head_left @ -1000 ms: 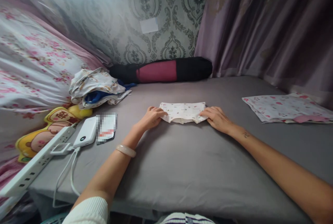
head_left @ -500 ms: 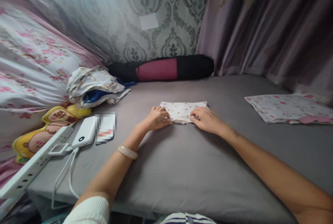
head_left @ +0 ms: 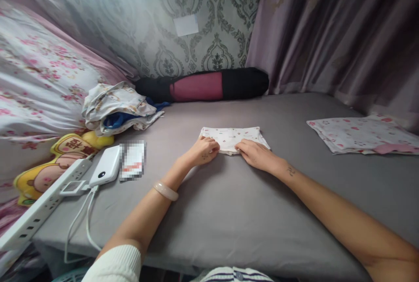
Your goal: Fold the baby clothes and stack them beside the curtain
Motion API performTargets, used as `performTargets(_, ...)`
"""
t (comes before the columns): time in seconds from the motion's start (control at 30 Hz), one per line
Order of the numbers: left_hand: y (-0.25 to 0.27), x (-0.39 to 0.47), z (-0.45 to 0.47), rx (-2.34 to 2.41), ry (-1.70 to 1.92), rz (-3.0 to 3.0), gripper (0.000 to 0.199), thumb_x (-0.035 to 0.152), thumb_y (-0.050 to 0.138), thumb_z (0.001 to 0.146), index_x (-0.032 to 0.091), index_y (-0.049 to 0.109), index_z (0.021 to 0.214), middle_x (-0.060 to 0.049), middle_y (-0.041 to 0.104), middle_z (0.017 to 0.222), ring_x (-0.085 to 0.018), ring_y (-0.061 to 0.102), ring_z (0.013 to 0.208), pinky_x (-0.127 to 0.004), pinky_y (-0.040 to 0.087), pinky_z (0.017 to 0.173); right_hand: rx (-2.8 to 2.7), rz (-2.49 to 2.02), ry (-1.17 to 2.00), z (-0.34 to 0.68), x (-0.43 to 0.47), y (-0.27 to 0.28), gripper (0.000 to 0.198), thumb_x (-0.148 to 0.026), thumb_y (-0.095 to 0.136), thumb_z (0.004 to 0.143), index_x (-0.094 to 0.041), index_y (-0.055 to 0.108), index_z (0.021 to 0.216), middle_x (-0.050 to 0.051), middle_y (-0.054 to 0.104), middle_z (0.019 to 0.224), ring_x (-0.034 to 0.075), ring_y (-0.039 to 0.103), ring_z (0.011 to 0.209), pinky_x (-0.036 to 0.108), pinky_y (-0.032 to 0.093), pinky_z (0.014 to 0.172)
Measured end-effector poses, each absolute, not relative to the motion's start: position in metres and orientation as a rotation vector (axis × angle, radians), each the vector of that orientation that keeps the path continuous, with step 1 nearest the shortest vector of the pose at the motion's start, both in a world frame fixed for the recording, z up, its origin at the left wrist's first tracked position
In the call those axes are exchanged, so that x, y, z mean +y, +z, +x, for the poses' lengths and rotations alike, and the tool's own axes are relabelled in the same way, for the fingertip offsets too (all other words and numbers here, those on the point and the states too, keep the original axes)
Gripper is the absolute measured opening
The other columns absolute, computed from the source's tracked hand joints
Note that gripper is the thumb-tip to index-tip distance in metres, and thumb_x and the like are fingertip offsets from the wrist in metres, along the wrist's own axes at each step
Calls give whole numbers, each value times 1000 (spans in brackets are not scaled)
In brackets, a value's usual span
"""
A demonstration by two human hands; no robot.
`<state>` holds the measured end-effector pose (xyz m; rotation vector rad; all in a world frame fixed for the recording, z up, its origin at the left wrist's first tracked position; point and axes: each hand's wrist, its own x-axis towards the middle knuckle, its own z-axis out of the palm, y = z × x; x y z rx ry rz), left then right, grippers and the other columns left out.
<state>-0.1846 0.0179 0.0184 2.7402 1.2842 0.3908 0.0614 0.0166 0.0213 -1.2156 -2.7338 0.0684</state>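
Note:
A folded white printed cloth (head_left: pixel 234 136), perhaps a small garment, lies flat on the grey sheet in front of me. My left hand (head_left: pixel 205 150) is closed on its near edge at the left, fingers curled and pressed together. Further right along that same edge, my right hand (head_left: pixel 253 153) pinches the fabric between thumb and fingers. The cloth's far edge and right corner stay in sight, while my fingers cover parts of the near edge.
A folded white-and-pink cloth (head_left: pixel 356 135) lies at the right. To the left are a clothes heap (head_left: pixel 119 105), a white power bank (head_left: pixel 106 164), a power strip (head_left: pixel 46 203) with cables and a yellow plush (head_left: pixel 49 173). A black-and-red roll (head_left: pixel 196 86) rests against the wall.
Both hands have shifted slightly inward along the near edge, closer together. More of the cloth's right corner shows now.

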Motion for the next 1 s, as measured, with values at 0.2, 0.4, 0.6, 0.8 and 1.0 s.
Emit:
performTargets(0.2,23,15,-186,1216,351,2730,21,29,50,90,20,68,83,-5,68,86,-18,60,86,-34,38,86,-2752,-1279,126,63,12,30,26,-14,45,89,-22,68,98,6,67,99,20,62,89,27,41,72)
performTargets(0.4,23,39,-168,1515,506,2643,28,28,42,95,18,65,106,-10,66,112,-24,59,106,-37,44,90,-2482,-1411,99,36,36,26,34,-17,38,92,-17,68,108,10,68,113,23,59,108,32,41,94)
performTargets(0.6,1,62,-139,1650,448,2637,41,32,34,98,17,48,134,-14,47,145,-27,36,139,-49,28,113,-2416,-1544,50,15,56,-4,52,-22,29,95,-8,42,143,15,38,151,28,29,141,49,17,116)
performTargets(0.8,-23,65,-133,1670,349,2534,50,34,22,100,18,37,145,-12,39,151,-28,29,143,-54,22,115,-2442,-1580,113,19,55,-18,56,-28,23,96,-11,36,148,12,33,154,27,25,144,51,15,117)
performTargets(1.0,-24,66,-133,1690,301,2507,53,37,21,100,17,34,147,-11,35,154,-29,26,144,-53,21,116,-2423,-1611,152,19,57,-18,56,-29,23,96,-11,35,148,12,33,154,27,25,143,50,15,117)
